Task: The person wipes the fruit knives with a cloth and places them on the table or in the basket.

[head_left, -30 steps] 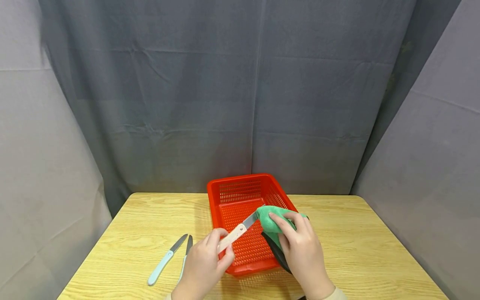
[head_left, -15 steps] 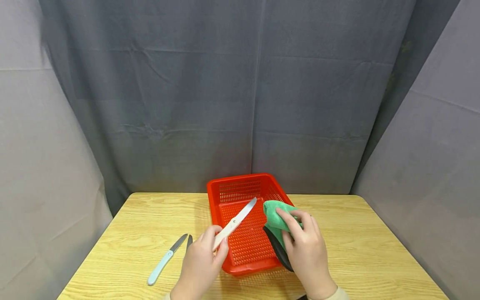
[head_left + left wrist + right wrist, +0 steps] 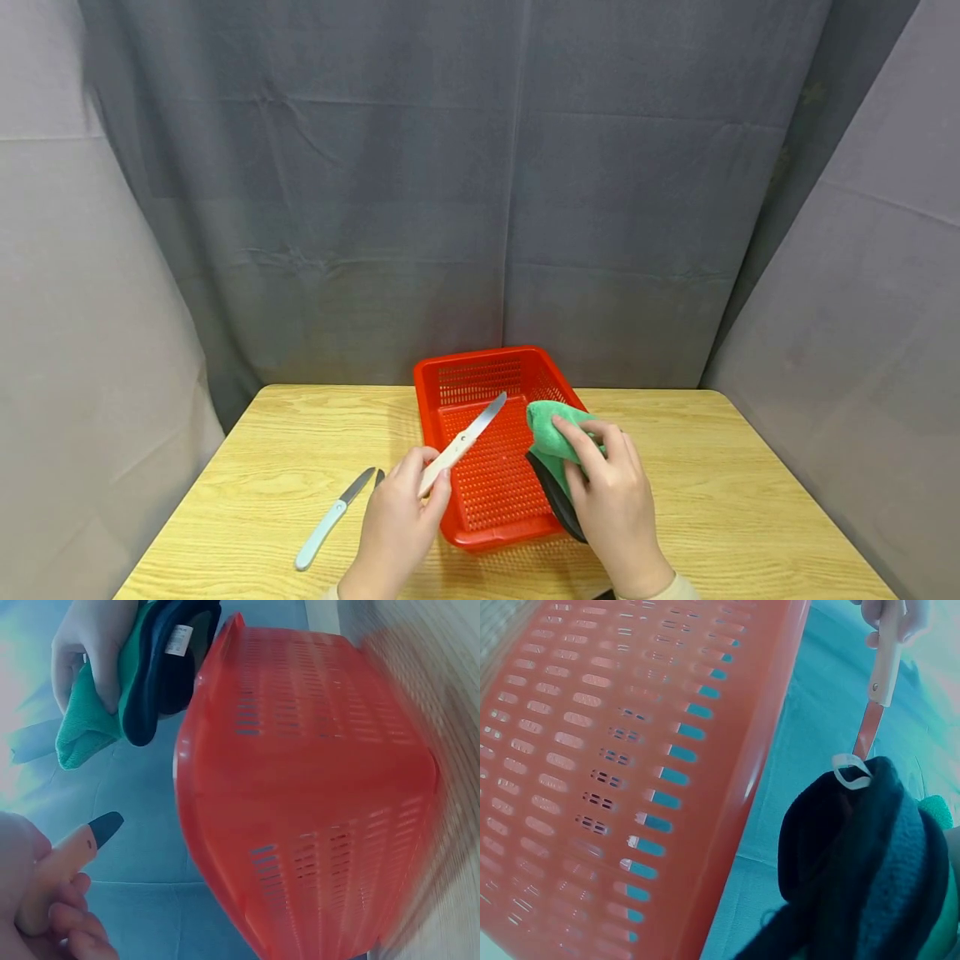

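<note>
My left hand (image 3: 399, 518) grips a knife (image 3: 450, 457) by its pale handle, with the bare blade slanting up and away over the basket. In the left wrist view the same knife (image 3: 71, 859) shows its handle between thumb and curled fingers. Bunched in my right hand (image 3: 613, 496) is a green cloth (image 3: 558, 429) with a black edging, held over the basket's right side. A small white tag (image 3: 851, 771) sticks out from the cloth's dark edge in the right wrist view. Blade and cloth are apart.
Under both hands stands a red plastic basket (image 3: 468, 360) with slotted walls. Left of it on the wooden table (image 3: 735, 500) lies a knife with a light blue handle (image 3: 322, 535). Beside that, another blade (image 3: 379, 477) is mostly hidden by my left hand. Grey curtains hang behind.
One second ago the cloth covered the blade's tip. Since then the knife has come out of it toward the lower left, and the cloth has shifted slightly to the right.
</note>
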Tool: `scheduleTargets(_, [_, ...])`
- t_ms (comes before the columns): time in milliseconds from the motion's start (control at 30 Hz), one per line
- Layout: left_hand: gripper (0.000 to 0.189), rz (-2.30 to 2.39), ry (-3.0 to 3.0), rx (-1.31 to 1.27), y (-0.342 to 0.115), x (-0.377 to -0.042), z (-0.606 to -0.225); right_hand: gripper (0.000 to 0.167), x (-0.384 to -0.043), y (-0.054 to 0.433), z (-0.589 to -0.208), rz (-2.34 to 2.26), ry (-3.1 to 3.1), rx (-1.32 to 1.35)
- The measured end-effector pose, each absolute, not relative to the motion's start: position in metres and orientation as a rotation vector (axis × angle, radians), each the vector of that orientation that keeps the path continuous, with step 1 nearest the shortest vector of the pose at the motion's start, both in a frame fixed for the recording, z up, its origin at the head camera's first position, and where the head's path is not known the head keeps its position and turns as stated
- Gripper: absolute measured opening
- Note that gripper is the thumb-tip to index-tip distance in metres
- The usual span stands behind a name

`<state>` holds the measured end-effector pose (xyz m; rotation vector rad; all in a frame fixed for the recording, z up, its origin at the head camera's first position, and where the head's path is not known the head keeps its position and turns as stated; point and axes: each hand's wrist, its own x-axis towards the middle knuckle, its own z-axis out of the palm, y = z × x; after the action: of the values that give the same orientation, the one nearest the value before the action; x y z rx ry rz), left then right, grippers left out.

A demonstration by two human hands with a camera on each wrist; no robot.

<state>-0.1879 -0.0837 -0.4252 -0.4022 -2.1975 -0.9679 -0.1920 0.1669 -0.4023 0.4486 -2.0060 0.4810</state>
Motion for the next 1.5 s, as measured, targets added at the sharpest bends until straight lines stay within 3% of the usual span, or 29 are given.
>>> scheduleTargets(433, [0.004,-1.54,-2.29,-0.312,-0.085,-0.187,-0.414,0.052,-0.193,0.166,-0.403,0.486,-2.026,0.452])
scheduleTargets(1500, [0.009,-1.475,-2.256,-0.297,-0.087,-0.192,-0.419,0.051,-0.192,0.165,-0.404,0.493,-2.039,0.454])
